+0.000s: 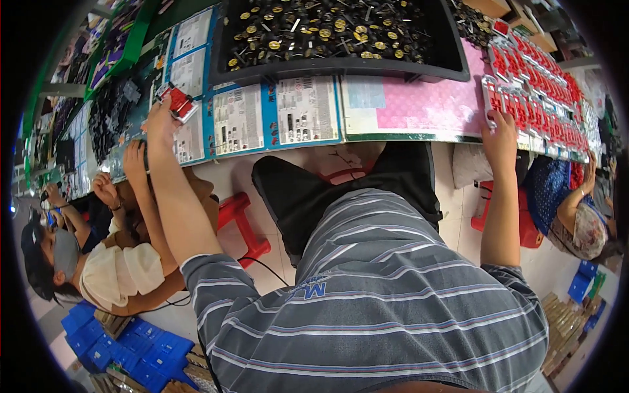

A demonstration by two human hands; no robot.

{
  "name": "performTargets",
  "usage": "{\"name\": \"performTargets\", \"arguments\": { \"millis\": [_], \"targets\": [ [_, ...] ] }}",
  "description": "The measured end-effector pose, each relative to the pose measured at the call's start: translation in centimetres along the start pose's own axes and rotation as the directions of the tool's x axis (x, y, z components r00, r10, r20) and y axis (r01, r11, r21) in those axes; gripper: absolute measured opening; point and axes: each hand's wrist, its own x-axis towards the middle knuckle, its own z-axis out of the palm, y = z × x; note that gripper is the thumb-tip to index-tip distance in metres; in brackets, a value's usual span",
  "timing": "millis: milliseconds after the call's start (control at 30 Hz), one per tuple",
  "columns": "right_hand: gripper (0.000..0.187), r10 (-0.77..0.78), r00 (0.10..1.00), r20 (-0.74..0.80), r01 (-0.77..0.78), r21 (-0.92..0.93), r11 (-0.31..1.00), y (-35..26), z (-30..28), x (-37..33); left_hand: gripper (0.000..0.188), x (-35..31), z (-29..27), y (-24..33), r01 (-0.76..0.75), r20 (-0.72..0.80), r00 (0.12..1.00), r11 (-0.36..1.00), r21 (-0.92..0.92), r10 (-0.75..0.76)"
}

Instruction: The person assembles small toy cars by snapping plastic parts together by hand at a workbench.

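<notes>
My left hand (pixel 160 124), reaching over the left of the table, is closed on a red plastic part with a pale base (pixel 178 105), perhaps a toy vehicle piece. Far to the right, my right hand (pixel 501 134) has its fingers bent around the near end of a red-and-white plastic part (pixel 493 98). That part belongs to the front left of several tight rows of similar red parts (pixel 540 98). A black bin (pixel 341 69) between and beyond my hands holds many small black pieces with gold-yellow discs and metal rods.
Blue-edged printed sheets (pixel 304 111) and a pink sheet (pixel 426 105) cover the table. A pile of dark parts (pixel 111 114) and a green rack (pixel 121 59) stand left. Co-workers sit close on both sides, one person's hand (pixel 134 160) near my left forearm. Red stools (pixel 246 229) flank me.
</notes>
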Motion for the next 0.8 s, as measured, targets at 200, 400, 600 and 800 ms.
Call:
{"name": "performTargets", "arguments": {
  "millis": [200, 400, 600, 800],
  "targets": [
    [0.015, -0.01, 0.994, -0.111, 0.025, 0.131, 0.991, -0.2, -0.1, 0.7, 0.052, -1.1, -1.6, 2.0, -0.032, -0.082, 0.993, 0.868, 0.496, 0.083],
    [0.01, 0.128, 0.982, -0.139, -0.067, 0.376, 0.924, -5.3, -5.3, -2.6, 0.029, -20.0, 10.4, 1.6, -0.573, 0.128, 0.819, 0.81, 0.129, 0.559],
    [0.016, -0.424, 0.903, -0.064, 0.356, 0.666, 0.656, -13.6, -9.2, -5.1, 0.095, -32.1, 23.3, -2.2, 0.337, 0.816, 0.483, 0.792, -0.509, 0.318],
    [0.009, -0.528, 0.836, -0.147, 0.49, 0.634, 0.598, -15.4, -6.9, 2.2, 0.039, -31.3, 22.8, -1.2, 0.378, 0.714, 0.627, 0.68, -0.628, 0.312]
  ]
}}
